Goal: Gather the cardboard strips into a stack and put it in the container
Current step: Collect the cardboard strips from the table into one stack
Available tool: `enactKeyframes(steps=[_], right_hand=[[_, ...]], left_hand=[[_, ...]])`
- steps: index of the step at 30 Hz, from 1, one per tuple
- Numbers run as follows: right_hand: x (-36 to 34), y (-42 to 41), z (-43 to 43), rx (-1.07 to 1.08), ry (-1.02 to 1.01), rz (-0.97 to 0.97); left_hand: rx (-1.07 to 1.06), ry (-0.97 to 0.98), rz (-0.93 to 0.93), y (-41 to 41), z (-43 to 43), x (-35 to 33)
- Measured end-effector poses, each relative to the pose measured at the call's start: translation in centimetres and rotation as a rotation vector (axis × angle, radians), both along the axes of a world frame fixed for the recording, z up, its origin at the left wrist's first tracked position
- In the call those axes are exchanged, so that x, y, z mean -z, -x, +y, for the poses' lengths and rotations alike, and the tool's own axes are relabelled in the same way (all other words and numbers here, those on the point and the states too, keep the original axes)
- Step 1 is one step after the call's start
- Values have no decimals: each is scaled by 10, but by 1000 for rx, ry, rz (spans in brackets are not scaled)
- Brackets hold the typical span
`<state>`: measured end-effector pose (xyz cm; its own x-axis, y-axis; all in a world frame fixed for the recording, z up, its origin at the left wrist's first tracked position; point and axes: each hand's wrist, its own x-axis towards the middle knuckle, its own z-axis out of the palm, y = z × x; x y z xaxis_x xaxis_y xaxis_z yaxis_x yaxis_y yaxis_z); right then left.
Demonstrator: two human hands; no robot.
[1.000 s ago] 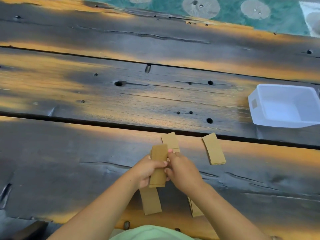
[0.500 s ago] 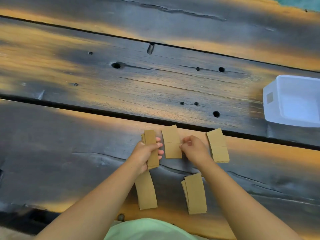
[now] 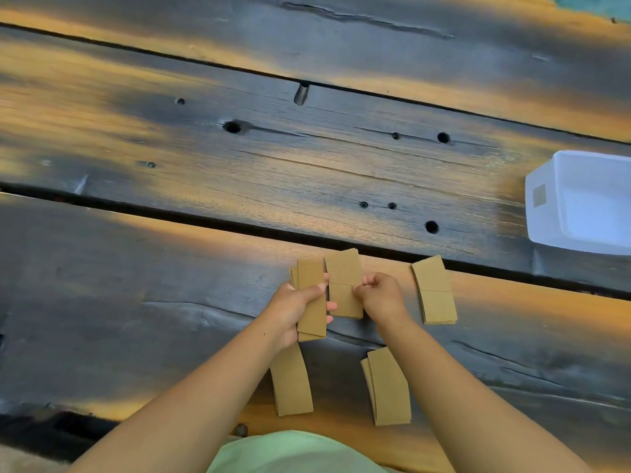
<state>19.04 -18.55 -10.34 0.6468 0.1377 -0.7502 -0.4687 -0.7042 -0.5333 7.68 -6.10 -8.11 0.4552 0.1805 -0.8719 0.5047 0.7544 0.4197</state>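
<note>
The left hand (image 3: 293, 310) grips a small stack of brown cardboard strips (image 3: 310, 302), thumb across its face, just above the dark scorched wooden plank surface (image 3: 170, 319); the right hand (image 3: 380, 295) pinches the edge of a flat brown cardboard strip pile (image 3: 343, 271) lying just beside it. Three more piles lie on the surface (one far right (image 3: 435, 290), two near the body (image 3: 293, 387) (image 3: 389, 387)); the white plastic container (image 3: 546, 199) sits well apart at the right edge.

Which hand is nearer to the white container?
Right. The right hand is at mid-table, the container far to its right; the left hand is farther left.
</note>
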Motion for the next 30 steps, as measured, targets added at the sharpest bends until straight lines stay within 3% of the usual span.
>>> enactKeyframes(steps=[7, 16, 26, 30], right_hand=[[-32, 11, -13, 52, -121, 37], [-92, 47, -14, -71, -294, 162], [-102, 100, 17, -171, -296, 54], [-95, 107, 10, -261, -230, -58]], left_hand=[[-13, 43, -97, 21, 5, -13], [-22, 66, -171, 49, 17, -38], [36, 149, -276, 79, 17, -49], [8, 100, -212, 77, 3, -51]])
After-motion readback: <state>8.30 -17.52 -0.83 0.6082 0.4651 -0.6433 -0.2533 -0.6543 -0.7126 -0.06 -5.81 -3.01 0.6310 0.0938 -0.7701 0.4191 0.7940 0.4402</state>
